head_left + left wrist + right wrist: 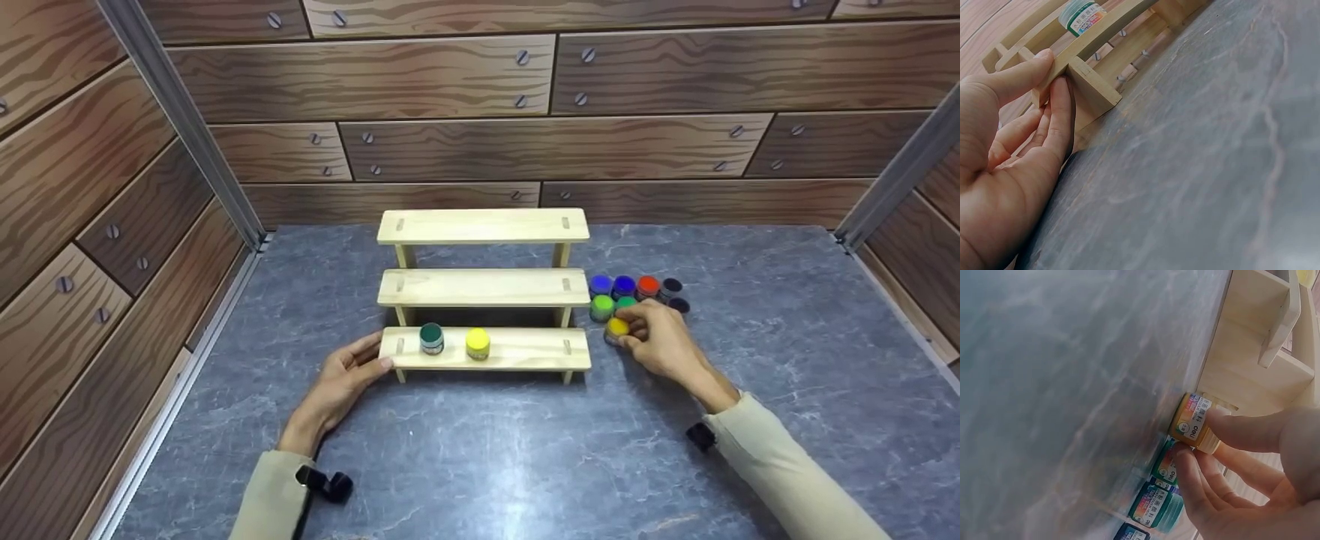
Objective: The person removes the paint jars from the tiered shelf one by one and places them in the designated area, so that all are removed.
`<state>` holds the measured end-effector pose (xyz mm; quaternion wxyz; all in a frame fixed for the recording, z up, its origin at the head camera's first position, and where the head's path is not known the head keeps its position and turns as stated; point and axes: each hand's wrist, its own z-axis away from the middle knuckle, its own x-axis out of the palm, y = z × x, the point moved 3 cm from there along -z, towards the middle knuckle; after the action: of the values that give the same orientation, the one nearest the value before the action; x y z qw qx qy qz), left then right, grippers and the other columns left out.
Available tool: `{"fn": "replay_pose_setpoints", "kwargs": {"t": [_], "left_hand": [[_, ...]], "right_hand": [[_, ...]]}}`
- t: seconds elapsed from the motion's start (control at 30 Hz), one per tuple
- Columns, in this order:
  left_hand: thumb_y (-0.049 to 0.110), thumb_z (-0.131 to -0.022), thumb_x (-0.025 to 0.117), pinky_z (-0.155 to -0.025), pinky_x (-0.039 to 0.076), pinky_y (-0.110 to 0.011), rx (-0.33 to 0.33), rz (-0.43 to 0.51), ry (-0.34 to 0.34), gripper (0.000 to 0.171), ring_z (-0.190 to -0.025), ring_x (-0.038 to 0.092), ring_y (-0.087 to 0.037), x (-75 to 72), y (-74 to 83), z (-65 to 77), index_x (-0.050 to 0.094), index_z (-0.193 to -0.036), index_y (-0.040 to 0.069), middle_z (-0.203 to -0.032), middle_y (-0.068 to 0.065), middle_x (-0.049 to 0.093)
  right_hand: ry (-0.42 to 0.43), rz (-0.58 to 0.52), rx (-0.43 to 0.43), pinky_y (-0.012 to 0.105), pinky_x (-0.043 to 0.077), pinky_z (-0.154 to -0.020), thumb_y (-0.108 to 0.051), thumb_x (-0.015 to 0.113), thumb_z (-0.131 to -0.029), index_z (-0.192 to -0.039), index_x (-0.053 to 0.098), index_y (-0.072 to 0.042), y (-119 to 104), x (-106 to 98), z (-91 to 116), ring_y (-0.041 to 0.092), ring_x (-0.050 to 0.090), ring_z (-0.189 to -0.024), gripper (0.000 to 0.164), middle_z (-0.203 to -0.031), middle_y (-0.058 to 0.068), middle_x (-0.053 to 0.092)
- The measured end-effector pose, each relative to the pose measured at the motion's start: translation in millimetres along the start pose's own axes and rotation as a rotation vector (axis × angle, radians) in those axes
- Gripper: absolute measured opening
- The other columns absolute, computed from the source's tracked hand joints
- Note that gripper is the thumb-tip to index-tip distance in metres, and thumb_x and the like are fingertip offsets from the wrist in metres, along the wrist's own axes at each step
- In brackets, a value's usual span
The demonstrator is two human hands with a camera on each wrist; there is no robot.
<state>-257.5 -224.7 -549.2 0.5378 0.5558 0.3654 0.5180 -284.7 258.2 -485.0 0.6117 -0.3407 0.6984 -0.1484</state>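
A three-step wooden stand (pixel 525 349) stands mid-table. On its lowest step are a dark green paint jar (pixel 431 339) and, to its right, a bright yellow paint jar (pixel 478 344). My left hand (pixel 337 386) grips the left end of that step, thumb on top and fingers beneath, as the left wrist view shows. To the right of the stand, my right hand (pixel 664 343) pinches an ochre-yellow paint jar (pixel 1189 417) between thumb and fingers. That jar is upright at the front of a group of jars; whether it touches the table I cannot tell.
Beside the stand's right end sit several more jars, among them light green (pixel 601 307), blue (pixel 600 284), red (pixel 647 286) and black (pixel 671 288) ones. Wood-patterned panels (pixel 450 82) wall the grey marbled table (pixel 480 450) at the back and sides.
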Motion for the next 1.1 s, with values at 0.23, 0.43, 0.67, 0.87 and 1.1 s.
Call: {"fn": "replay_pose_setpoints", "kwargs": {"t": [0.23,0.43,0.67,0.87,1.1], "left_hand": [[-0.003,-0.1,0.066,-0.109,0.055,-0.025,0.005,0.006,0.005,0.072,-0.133,0.059,-0.021,-0.3,0.9,-0.5,0.03,-0.162,-0.012,-0.164,-0.035,0.036],[-0.002,-0.1,0.068,-0.108,0.056,-0.026,0.004,0.005,0.021,0.073,-0.135,0.058,-0.023,-0.4,1.1,0.1,0.031,-0.162,-0.011,-0.165,-0.034,0.037],[-0.001,-0.102,0.065,-0.11,0.054,-0.024,0.005,-0.006,-0.009,0.074,-0.137,0.056,-0.023,-1.3,0.7,1.3,0.026,-0.163,-0.012,-0.166,-0.035,0.033],[-0.001,-0.101,0.066,-0.11,0.054,-0.025,0.005,-0.004,-0.007,0.073,-0.135,0.057,-0.021,-0.9,0.9,1.2,0.028,-0.163,-0.012,-0.166,-0.035,0.034],[-0.002,-0.1,0.066,-0.109,0.055,-0.025,0.002,0.012,0.002,0.074,-0.133,0.059,-0.02,1.3,1.2,0.2,0.028,-0.162,-0.012,-0.165,-0.036,0.034]], "right_hand": [[0.031,0.038,-0.035,0.057,0.062,-0.092,0.003,0.082,-0.087,-0.127,0.07,0.011,-15,-11,-2,0.042,0.072,-0.102,0.043,-0.115,0.027,0.07],[0.011,-0.024,-0.061,0.058,0.062,-0.094,-0.003,0.083,-0.091,-0.129,0.07,0.008,-40,-18,0,0.043,0.072,-0.107,0.042,-0.119,0.026,0.072],[0.006,-0.084,-0.116,0.054,0.063,-0.094,-0.003,0.084,-0.09,-0.123,0.073,0.007,-67,-13,5,0.042,0.074,-0.104,0.036,-0.117,0.024,0.075],[0.042,-0.104,-0.146,0.051,0.064,-0.092,-0.004,0.085,-0.09,-0.114,0.076,0.002,-83,-5,6,0.038,0.075,-0.101,0.027,-0.111,0.018,0.077],[0.007,-0.154,-0.202,0.051,0.065,-0.091,-0.007,0.085,-0.09,-0.114,0.077,0.0,-98,9,3,0.035,0.075,-0.101,0.026,-0.111,0.015,0.077]]}}
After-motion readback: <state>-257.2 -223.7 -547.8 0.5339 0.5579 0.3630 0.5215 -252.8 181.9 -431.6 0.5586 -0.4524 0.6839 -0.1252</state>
